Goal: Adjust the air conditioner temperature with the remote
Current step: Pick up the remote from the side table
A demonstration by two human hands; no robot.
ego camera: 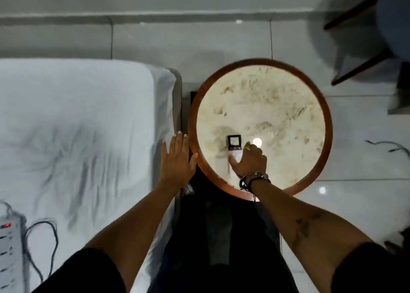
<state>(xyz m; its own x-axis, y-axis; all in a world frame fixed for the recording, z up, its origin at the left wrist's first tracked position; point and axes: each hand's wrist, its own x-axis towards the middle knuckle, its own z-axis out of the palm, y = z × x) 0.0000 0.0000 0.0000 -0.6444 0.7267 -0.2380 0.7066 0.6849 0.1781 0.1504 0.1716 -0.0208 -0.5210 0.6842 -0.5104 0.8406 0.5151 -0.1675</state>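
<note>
A white remote [234, 145] with a dark display end lies on the round marble-topped side table [261, 97], near its front left. My right hand [249, 160] rests over the remote's lower half, thumb on its left side and fingers on its right; the remote's lower part is hidden under the hand. Whether the remote is lifted off the tabletop cannot be told. My left hand [177, 159] hovers flat with fingers spread and holds nothing, between the bed's edge and the table's wooden rim [193, 115].
A bed with a white sheet [73, 126] fills the left side. A power strip [10, 246] with dark cables lies on its near corner. A chair [363, 33] stands at the back right on glossy white floor tiles. A loose cable [390, 146] lies at the right.
</note>
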